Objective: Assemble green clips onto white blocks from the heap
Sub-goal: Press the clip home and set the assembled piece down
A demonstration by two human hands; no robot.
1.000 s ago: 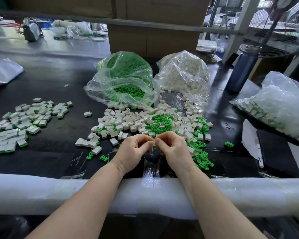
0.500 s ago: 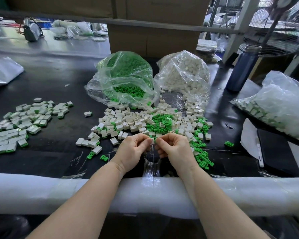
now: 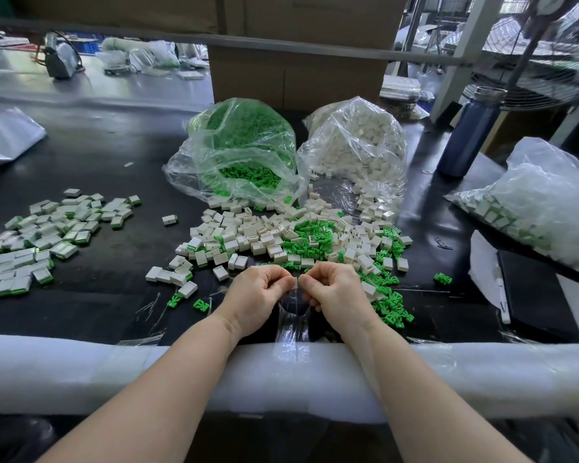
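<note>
Head view, left to right. At far left edge, a silvery bag (image 3: 4,138) on the dark table (image 3: 107,155). Below it, at left of frame, a spread of finished blocks (image 3: 44,235), white with green edges showing. At centre, the heap (image 3: 291,238) of loose white blocks mixed with green clips (image 3: 310,233), lying just in front of two open clear bags: bag of clips (image 3: 238,152) on the left, bag of blocks (image 3: 358,145) on the right. A few stray clips near lower centre, left of the wrists. At lower centre, just before the heap, left hand (image 3: 254,295) and right hand (image 3: 336,292) close together, knuckles up, fingers curled inward, fingertips nearly touching; a small white block (image 3: 294,281) pinched between them, mostly hidden, so whether a clip sits in it cannot be told. Clear film (image 3: 290,324) hanging beneath the hands down to the white foam edge (image 3: 81,372). At right, a blue bottle (image 3: 470,132), upright, then another clear bag of white pieces (image 3: 545,202) and a dark flat pad (image 3: 535,295) at right edge.
</note>
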